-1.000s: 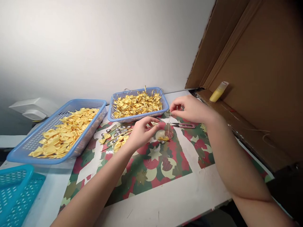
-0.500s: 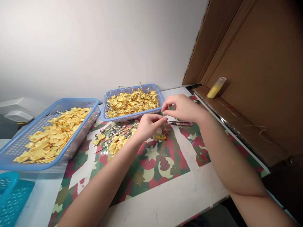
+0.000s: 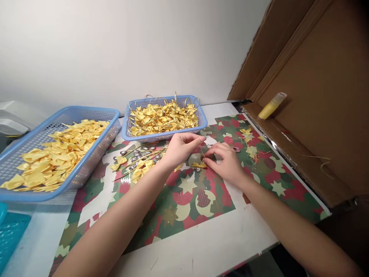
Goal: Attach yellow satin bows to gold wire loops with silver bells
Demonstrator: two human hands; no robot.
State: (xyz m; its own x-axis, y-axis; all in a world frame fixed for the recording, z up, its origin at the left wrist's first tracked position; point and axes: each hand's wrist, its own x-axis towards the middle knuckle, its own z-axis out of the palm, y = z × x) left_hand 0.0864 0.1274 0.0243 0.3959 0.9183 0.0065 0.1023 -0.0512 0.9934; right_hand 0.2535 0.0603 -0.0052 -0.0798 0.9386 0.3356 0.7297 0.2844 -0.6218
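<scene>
Apparently midway: pinching cord (image 3: 202, 149) by bow (image 3: 199, 165) with left hand (image 3: 182, 149) and right hand (image 3: 226, 162).
Already looped in eleven-o'clock basket (image 3: 161, 135); plain in nine-o'clock basket (image 3: 100, 151).

We see the far wall (image 3: 129, 50) bright, strongest toward the left, while the cardboard (image 3: 314, 88) on the right is dim, its far corner almost black. On the patterned sheet (image 3: 173, 215) we notice small spots of glare. The teal basket (image 3: 13, 232), near left, is soft and stretched. Between left hand (image 3: 183, 150) and right hand (image 3: 226, 163), fine details are hardly readable.
</scene>
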